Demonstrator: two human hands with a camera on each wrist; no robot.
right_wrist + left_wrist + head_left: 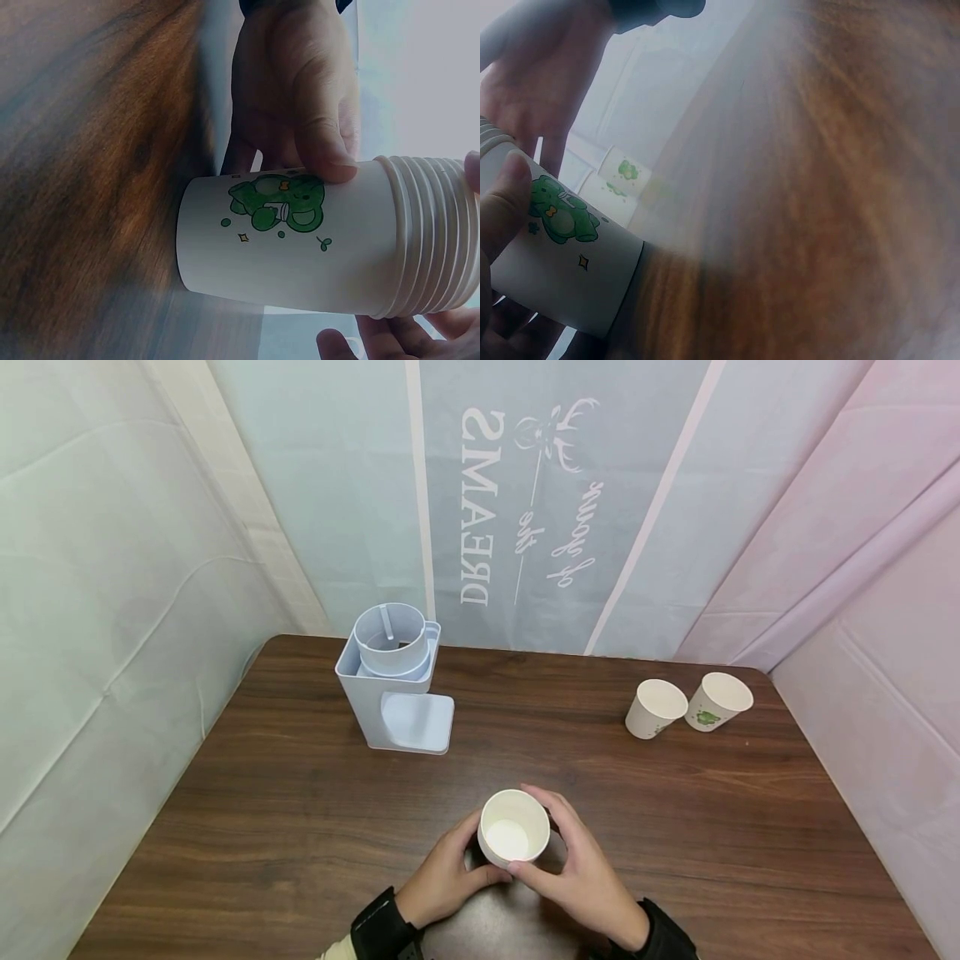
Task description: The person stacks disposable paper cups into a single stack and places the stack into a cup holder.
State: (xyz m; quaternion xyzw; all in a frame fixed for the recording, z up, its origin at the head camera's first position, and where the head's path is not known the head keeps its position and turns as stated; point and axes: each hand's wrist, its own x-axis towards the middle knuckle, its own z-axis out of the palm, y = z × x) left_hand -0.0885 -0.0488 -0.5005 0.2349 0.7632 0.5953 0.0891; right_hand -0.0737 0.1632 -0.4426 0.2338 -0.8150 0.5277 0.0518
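A stack of white paper cups (pixel 514 828) printed with a green cartoon animal is between my two hands, mouth up, its base close to the wooden tabletop. My left hand (pixel 448 870) grips the stack from the left, its thumb (pixel 328 154) lying on the printed side of the outer cup. From the right, my right hand (pixel 581 870) holds it higher, with the thumb at the rim and fingers round the far side. In the right wrist view several nested rims (pixel 431 236) show at the top of the stack.
At the back left stands a pale plastic holder (pixel 360 706) with a round tube (pixel 390 639) in its top and a flat foot at the front. Two paper cups (pixel 656 710) (pixel 717 702) stand side by side at the back right. Curtains (pixel 375 485) hang behind the table (pixel 262 827).
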